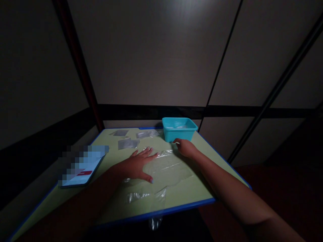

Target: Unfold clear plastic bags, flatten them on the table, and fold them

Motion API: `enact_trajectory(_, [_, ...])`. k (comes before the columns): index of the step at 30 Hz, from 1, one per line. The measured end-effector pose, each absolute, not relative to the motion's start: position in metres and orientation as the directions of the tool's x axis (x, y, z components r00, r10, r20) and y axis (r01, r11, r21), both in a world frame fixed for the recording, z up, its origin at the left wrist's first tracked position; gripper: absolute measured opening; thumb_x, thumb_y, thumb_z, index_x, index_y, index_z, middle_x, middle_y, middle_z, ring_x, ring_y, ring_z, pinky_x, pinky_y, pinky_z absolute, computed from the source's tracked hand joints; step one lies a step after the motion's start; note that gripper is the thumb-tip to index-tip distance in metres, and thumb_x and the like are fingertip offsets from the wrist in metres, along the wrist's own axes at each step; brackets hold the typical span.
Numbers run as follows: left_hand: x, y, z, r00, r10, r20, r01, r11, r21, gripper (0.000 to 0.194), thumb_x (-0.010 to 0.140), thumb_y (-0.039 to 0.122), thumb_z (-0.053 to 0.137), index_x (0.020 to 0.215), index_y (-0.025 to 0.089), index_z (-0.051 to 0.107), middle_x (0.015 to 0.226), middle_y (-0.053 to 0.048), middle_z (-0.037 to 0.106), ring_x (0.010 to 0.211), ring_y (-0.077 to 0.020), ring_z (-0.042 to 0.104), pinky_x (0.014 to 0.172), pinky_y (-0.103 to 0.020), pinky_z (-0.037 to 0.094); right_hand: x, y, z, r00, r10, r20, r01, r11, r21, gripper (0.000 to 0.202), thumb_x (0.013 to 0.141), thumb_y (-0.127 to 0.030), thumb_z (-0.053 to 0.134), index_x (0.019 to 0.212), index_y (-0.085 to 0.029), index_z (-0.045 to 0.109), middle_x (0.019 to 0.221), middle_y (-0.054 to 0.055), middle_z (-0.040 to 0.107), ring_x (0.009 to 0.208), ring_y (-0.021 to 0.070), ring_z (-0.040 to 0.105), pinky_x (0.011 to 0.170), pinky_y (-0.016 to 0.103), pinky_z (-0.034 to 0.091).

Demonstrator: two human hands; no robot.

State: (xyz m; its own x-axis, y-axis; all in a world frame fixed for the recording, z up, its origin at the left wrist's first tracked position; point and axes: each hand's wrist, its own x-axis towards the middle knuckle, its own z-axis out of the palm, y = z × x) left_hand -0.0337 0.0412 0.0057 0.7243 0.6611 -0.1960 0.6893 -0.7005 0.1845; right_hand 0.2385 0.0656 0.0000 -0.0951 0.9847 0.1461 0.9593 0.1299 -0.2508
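Observation:
A clear plastic bag (171,169) lies spread out over the middle of the table. My left hand (138,164) rests flat on its left part, fingers stretched and thumb apart. At the bag's far right corner, my right hand (185,147) is closed in a pinch on the plastic, just in front of a turquoise plastic basket (178,135). The fingertips are partly hidden by the hand itself. Inside the basket some pale, shiny material shows, too dim to name.
Several flat silvery-grey packets, such as one grey packet (128,144), lie toward the back left. A tablet-like device (85,168) sits at the left. Crumpled clear plastic (160,198) hangs over the front edge of the blue-rimmed table (186,204). Panelled doors (151,60) stand behind.

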Motion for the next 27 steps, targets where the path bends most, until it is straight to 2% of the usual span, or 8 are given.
enact_trajectory(4, [-0.030, 0.037, 0.005, 0.724, 0.676, -0.137, 0.690, -0.706, 0.162, 0.093, 0.076, 0.069, 0.051, 0.149, 0.026, 0.012, 0.154, -0.014, -0.001, 0.142, -0.0289, 0.000, 0.110, -0.056, 0.007, 0.232, 0.064, 0.003, -0.146, 0.972, 0.185, 0.930, 0.199, -0.308, 0.029, 0.090, -0.027, 0.046, 0.113, -0.020, 0.062, 0.096, 0.008, 0.070, 0.085, 0.0198, 0.064, 0.073, 0.028, 0.045])
enact_trajectory(7, [-0.028, 0.034, 0.005, 0.722, 0.680, -0.124, 0.691, -0.705, 0.158, 0.089, 0.079, 0.068, 0.048, 0.149, 0.025, 0.012, 0.154, -0.013, 0.000, 0.142, -0.0284, 0.001, 0.110, -0.057, 0.007, 0.228, 0.062, 0.003, -0.243, 0.939, 0.243, 0.836, 0.330, -0.439, 0.029, 0.088, -0.029, 0.051, 0.110, -0.015, 0.063, 0.087, 0.008, 0.068, 0.077, 0.0182, 0.062, 0.071, 0.029, 0.047])
enact_trajectory(9, [-0.027, 0.033, 0.005, 0.720, 0.681, -0.129, 0.693, -0.703, 0.157, 0.088, 0.080, 0.067, 0.046, 0.149, 0.024, 0.012, 0.154, -0.013, 0.000, 0.142, -0.0280, 0.001, 0.110, -0.057, 0.006, 0.226, 0.060, 0.002, -0.348, 0.885, 0.310, 0.720, 0.464, -0.516, 0.031, 0.087, -0.031, 0.051, 0.110, -0.013, 0.063, 0.098, 0.010, 0.067, 0.088, 0.0191, 0.062, 0.080, 0.032, 0.048])
enact_trajectory(11, [-0.027, 0.033, 0.005, 0.714, 0.687, -0.132, 0.700, -0.698, 0.153, 0.084, 0.083, 0.066, 0.043, 0.149, 0.023, 0.013, 0.154, -0.013, 0.001, 0.143, -0.0273, 0.001, 0.110, -0.058, 0.006, 0.226, 0.056, 0.001, -0.493, 0.807, 0.325, 0.608, 0.587, -0.534, 0.041, 0.087, -0.036, 0.052, 0.120, -0.014, 0.059, 0.120, 0.013, 0.060, 0.110, 0.0218, 0.056, 0.095, 0.037, 0.042])
enact_trajectory(14, [-0.027, 0.033, 0.005, 0.684, 0.716, -0.137, 0.729, -0.669, 0.143, 0.077, 0.087, 0.062, 0.036, 0.149, 0.021, 0.015, 0.154, -0.012, 0.005, 0.143, -0.0263, 0.003, 0.110, -0.058, 0.006, 0.227, 0.049, 0.003, -0.678, 0.733, 0.061, 0.619, 0.614, -0.490, 0.073, 0.080, -0.048, 0.059, 0.142, -0.015, 0.037, 0.149, 0.016, 0.030, 0.138, 0.0287, 0.026, 0.111, 0.047, 0.021])
enact_trajectory(16, [-0.027, 0.033, 0.005, 0.654, 0.740, -0.153, 0.756, -0.639, 0.139, 0.076, 0.088, 0.061, 0.034, 0.149, 0.018, 0.015, 0.154, -0.012, 0.006, 0.143, -0.0258, 0.005, 0.110, -0.057, 0.008, 0.226, 0.046, 0.005, -0.673, 0.723, -0.156, 0.708, 0.568, -0.419, 0.091, 0.076, -0.054, 0.062, 0.148, -0.016, 0.020, 0.154, 0.016, 0.009, 0.142, 0.0309, 0.007, 0.112, 0.054, 0.008])
enact_trajectory(18, [-0.027, 0.034, 0.004, 0.626, 0.761, -0.166, 0.779, -0.612, 0.133, 0.077, 0.088, 0.060, 0.033, 0.149, 0.018, 0.013, 0.154, -0.011, 0.007, 0.143, -0.0257, 0.006, 0.110, -0.057, 0.011, 0.226, 0.045, 0.008, -0.641, 0.722, -0.259, 0.758, 0.544, -0.360, 0.097, 0.076, -0.058, 0.060, 0.149, -0.018, 0.011, 0.154, 0.015, -0.001, 0.142, 0.0299, -0.002, 0.111, 0.055, 0.002])
enact_trajectory(27, [-0.028, 0.036, 0.003, 0.601, 0.777, -0.186, 0.799, -0.587, 0.132, 0.077, 0.088, 0.062, 0.032, 0.149, 0.020, 0.012, 0.154, -0.012, 0.003, 0.143, -0.0261, 0.002, 0.111, -0.054, 0.010, 0.230, 0.048, 0.009, -0.638, 0.718, -0.279, 0.763, 0.539, -0.357, 0.102, 0.072, -0.064, 0.061, 0.149, -0.020, 0.010, 0.154, 0.014, -0.003, 0.141, 0.0290, -0.006, 0.111, 0.053, 0.000])
